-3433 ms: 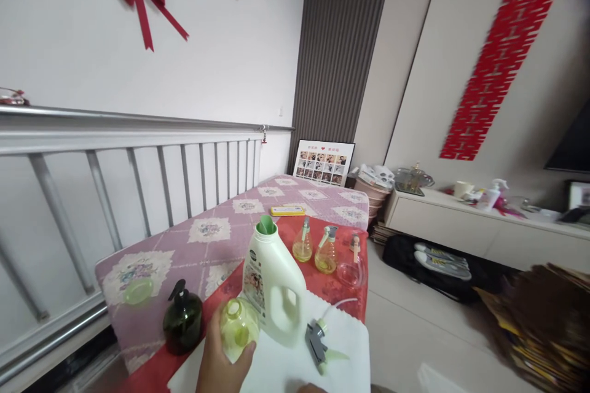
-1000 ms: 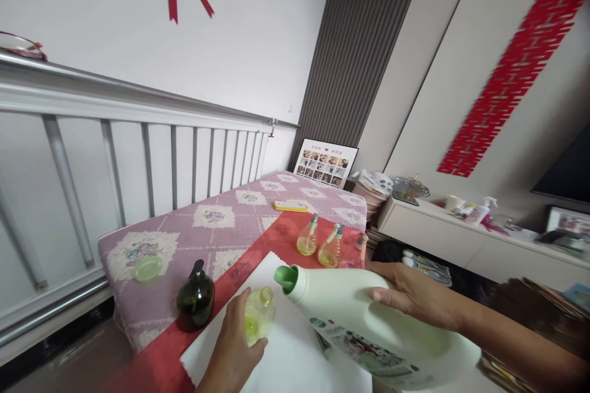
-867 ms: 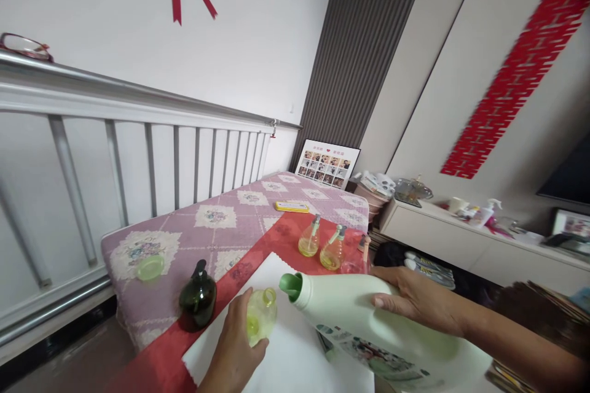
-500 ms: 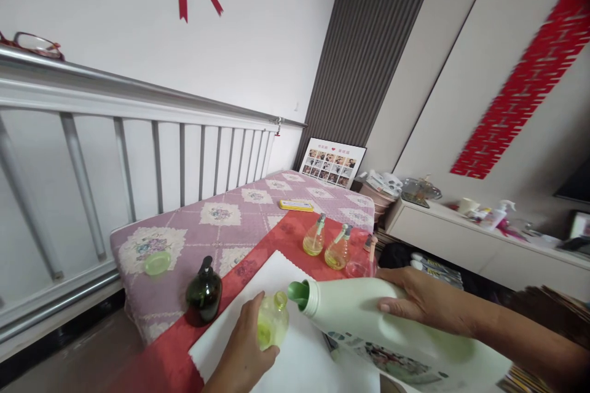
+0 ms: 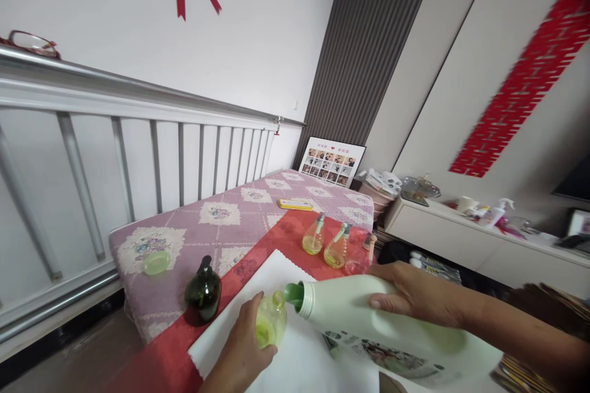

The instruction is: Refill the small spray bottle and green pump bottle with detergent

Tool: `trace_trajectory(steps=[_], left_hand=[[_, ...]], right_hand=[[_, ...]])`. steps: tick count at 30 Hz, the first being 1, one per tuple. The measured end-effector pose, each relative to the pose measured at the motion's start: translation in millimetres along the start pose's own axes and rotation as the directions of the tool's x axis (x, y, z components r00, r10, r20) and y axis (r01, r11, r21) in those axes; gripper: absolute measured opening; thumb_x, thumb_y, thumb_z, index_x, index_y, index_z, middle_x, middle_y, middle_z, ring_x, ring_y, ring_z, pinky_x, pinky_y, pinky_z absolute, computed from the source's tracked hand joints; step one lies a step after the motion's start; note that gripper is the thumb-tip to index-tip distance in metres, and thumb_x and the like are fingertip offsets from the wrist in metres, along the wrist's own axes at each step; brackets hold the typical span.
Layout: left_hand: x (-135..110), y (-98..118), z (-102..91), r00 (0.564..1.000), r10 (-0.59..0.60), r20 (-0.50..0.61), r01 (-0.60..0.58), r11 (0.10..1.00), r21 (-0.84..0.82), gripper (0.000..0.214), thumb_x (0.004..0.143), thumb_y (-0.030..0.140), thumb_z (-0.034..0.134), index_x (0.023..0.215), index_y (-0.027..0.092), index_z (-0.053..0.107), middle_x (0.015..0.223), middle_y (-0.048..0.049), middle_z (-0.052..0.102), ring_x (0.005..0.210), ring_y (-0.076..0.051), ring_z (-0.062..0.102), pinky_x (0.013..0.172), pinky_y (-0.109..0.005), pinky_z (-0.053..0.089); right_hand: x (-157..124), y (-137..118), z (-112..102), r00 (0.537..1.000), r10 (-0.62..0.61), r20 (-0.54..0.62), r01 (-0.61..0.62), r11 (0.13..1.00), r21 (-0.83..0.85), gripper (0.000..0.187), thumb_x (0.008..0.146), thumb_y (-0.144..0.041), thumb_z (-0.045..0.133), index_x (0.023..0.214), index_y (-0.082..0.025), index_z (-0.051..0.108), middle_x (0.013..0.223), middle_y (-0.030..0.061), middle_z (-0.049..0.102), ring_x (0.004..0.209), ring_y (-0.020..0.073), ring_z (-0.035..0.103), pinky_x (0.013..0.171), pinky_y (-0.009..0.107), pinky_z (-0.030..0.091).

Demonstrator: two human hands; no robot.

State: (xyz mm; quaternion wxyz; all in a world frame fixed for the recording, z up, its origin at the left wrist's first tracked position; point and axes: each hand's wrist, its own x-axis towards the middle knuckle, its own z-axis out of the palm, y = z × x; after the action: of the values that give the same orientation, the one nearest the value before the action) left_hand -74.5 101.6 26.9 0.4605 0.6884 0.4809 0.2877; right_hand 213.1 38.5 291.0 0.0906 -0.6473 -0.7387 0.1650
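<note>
Nearest, bottom edge: left hand (image 5: 239,356), fingers curled round small yellow-green bottle (image 5: 271,325), held upright on white sheet (image 5: 276,270), neck open. Just right of that: white detergent jug (image 5: 359,319), tipped almost flat, green spout (image 5: 294,295) pointing left, right at the bottle's neck; touching or not, cannot tell. Right hand (image 5: 410,295) clamped over jug's upper side, fingers spread along the top, forearm off to the right edge. Jug's rear end off the table edge, label facing down.

Under the sheet: red cloth (image 5: 161,362), running away from the camera. Left of the small bottle, on the red cloth's edge: dark green pump bottle (image 5: 203,295), upright, apart from the hand. Further left, on purple patterned cover (image 5: 221,221): pale green lid (image 5: 155,262), lying flat.

Beyond the jug, far end of the red cloth: two spray bottles with yellow liquid (image 5: 313,236) (image 5: 338,249), side by side, upright; clear pinkish bottle (image 5: 362,261) just beside, partly hidden by the right hand. Behind those: flat yellow box (image 5: 295,204) on the purple cover.

Left side: grey railing (image 5: 138,135) along the wall, spectacles (image 5: 32,43) on its top rail. Far end: photo collage frame (image 5: 332,163) leaning on the wall. Far right: low white cabinet (image 5: 461,239) with white spray bottle (image 5: 498,212) and blurred clutter on top.
</note>
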Motion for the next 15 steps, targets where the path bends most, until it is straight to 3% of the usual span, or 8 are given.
trace_trajectory(steps=[3, 15], left_hand=[[-0.8, -0.5, -0.1, 1.0, 0.016, 0.007, -0.016, 1.0, 0.003, 0.102, 0.061, 0.02, 0.064, 0.156, 0.014, 0.027, 0.163, -0.0164, 0.04, 0.152, -0.029, 0.038, 0.129, -0.042, 0.03], [2.6, -6.6, 3.7, 0.999, 0.046, -0.02, -0.046, 0.999, 0.004, 0.101, 0.06, 0.02, 0.065, 0.155, 0.013, 0.03, 0.16, -0.0176, 0.044, 0.15, -0.031, 0.042, 0.128, -0.041, 0.032]], right_hand=[[2.3, 0.3, -1.3, 0.984, 0.03, 0.174, -0.015, 0.996, -0.086, 0.051, 0.085, -0.069, 0.061, 0.087, -0.019, 0.07, 0.085, 0.0141, 0.076, 0.075, 0.0275, 0.066, 0.062, 0.033, 0.049], [6.2, -19.5, -11.1, 0.984, 0.037, 0.174, -0.019, 0.994, -0.106, 0.044, 0.087, -0.061, 0.062, 0.094, -0.018, 0.072, 0.092, 0.017, 0.078, 0.078, 0.0293, 0.068, 0.065, 0.035, 0.048]])
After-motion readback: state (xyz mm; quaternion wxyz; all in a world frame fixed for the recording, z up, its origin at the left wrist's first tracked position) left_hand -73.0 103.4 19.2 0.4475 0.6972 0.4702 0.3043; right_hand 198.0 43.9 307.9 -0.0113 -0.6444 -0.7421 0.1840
